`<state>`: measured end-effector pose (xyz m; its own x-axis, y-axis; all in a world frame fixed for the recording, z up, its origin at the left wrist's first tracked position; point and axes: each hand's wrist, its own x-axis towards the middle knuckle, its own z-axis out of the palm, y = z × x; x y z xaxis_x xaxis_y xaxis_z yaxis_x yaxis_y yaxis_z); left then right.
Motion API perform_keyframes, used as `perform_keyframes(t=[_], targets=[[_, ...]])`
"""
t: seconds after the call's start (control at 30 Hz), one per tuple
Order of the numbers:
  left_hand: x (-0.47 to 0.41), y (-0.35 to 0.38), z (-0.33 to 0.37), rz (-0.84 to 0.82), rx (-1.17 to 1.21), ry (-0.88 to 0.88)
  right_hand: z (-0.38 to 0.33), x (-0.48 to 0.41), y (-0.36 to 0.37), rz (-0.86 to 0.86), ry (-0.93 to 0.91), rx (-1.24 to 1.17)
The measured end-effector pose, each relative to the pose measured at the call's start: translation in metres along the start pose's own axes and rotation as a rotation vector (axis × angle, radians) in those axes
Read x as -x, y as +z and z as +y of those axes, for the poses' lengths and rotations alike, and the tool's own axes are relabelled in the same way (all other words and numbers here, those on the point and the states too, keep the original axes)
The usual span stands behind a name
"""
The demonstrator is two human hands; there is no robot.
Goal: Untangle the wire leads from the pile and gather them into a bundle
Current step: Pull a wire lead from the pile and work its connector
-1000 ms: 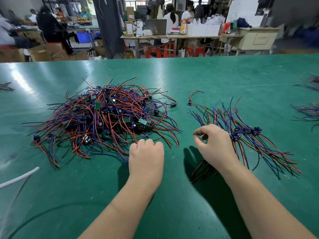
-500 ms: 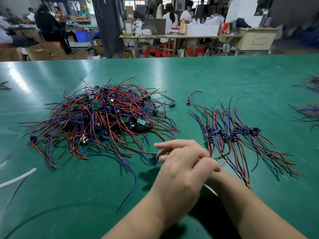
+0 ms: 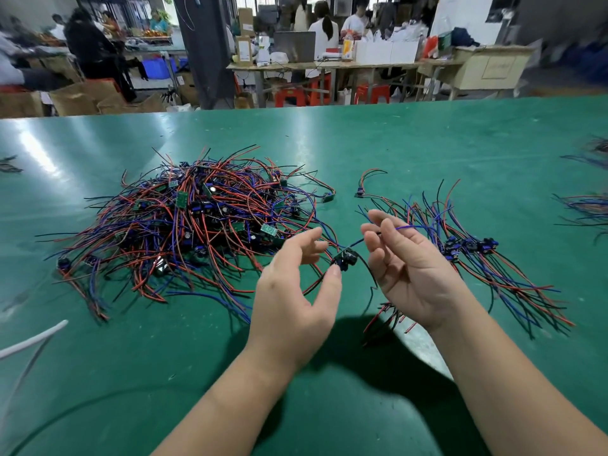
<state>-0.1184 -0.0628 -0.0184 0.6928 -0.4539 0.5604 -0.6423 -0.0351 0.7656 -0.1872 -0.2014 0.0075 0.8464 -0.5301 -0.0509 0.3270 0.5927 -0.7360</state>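
Your left hand [image 3: 289, 301] is loose, fingers [image 3: 309, 238] spread, thumb tip just touching the small black module of one wire lead [image 3: 343, 258], mid-frame between both hands. Its blue wire runs over your right hand [image 3: 411, 271]; those fingers [image 3: 390, 236] are half-curled, can't tell if they pinch it. Pile [image 3: 197, 232] centre-left, bundle [image 3: 477, 255] at right, both on the tabletop [image 3: 427, 143]. Lead is likely light, floppy, snag-prone, joints probably fragile. Hold the module, not bare wire; draw out slowly.
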Motion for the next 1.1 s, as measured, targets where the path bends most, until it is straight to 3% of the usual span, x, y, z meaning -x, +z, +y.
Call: perform_keyframes(t=[0.2, 0.33, 0.5, 0.6, 0.9, 1.0, 1.1], targets=[[0.001, 0.005, 0.006, -0.192, 0.315, -0.218, 0.001, -0.001, -0.001, -0.043, 0.02, 0.027], [-0.007, 0.005, 0.011, -0.107, 0.77, -0.674, 0.002, -0.003, -0.003, 0.075, -0.166, 0.171], [-0.017, -0.005, 0.01, -0.031, 0.995, -0.942, -0.005, 0.005, -0.003, -0.152, -0.029, 0.313], [-0.018, -0.008, 0.01, -0.054, 1.024, -0.98, 0.003, 0.004, -0.004, -0.235, 0.013, 0.481], [-0.017, -0.01, 0.007, -0.167, 0.86, -0.87, 0.009, 0.001, -0.006, -0.082, -0.061, 0.701], [-0.016, -0.011, 0.007, -0.255, 0.818, -0.816, 0.011, 0.001, -0.006, -0.096, -0.084, 0.73], [-0.011, -0.01, 0.01, -0.397, 0.786, -0.777, 0.012, 0.001, -0.007, -0.151, 0.02, 0.63]])
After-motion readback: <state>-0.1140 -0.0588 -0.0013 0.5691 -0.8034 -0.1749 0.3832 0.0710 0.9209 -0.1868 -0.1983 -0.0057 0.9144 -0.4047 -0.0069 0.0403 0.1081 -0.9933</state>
